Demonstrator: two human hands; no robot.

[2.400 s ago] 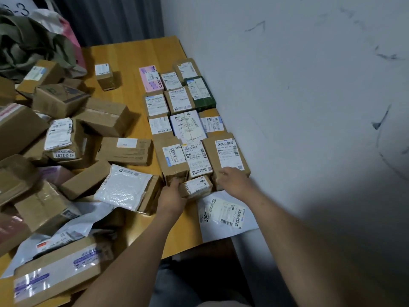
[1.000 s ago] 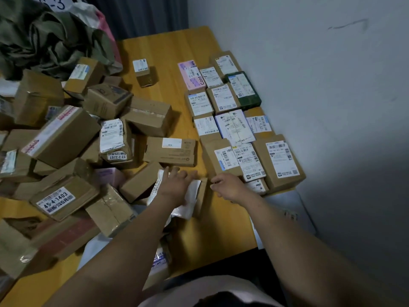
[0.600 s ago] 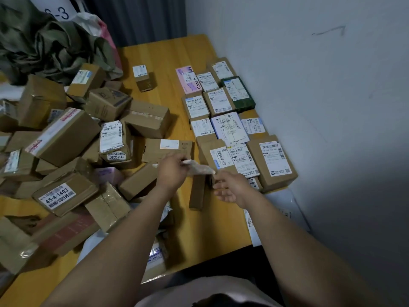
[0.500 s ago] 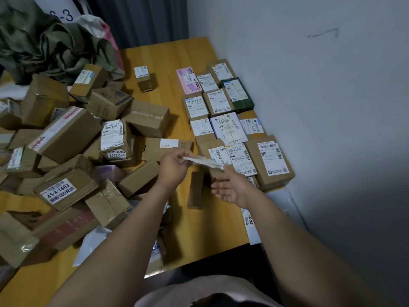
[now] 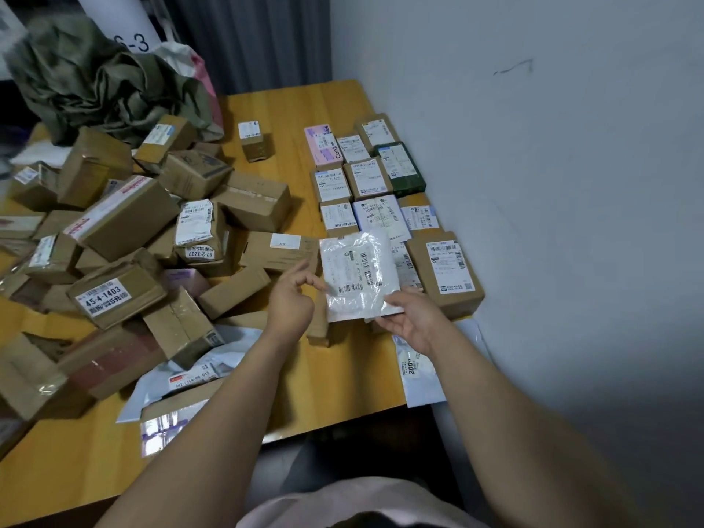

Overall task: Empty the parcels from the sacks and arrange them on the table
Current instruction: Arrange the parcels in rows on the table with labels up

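The white crinkly plastic mailer [image 5: 360,274], barcode label facing up, is in the air over the near end of the neat rows of labelled cardboard boxes [image 5: 365,177] along the grey wall [image 5: 533,184]. The right hand [image 5: 411,320] has it, cupped under the near right corner with the thumb closed over the edge. The left hand [image 5: 291,299] sits just beside the mailer's left edge, fingers loosely curled, one fingertip seemingly at the plastic; whether it pinches cannot be told. The mailer's long axis runs away from the person, in line with the rows. Any gap to fill probably lies straight below and slightly toward the person, on the yellow wooden table [image 5: 343,375], so the right hand looks nearer. The loose heap of brown boxes [image 5: 125,222] lies well off to the left.
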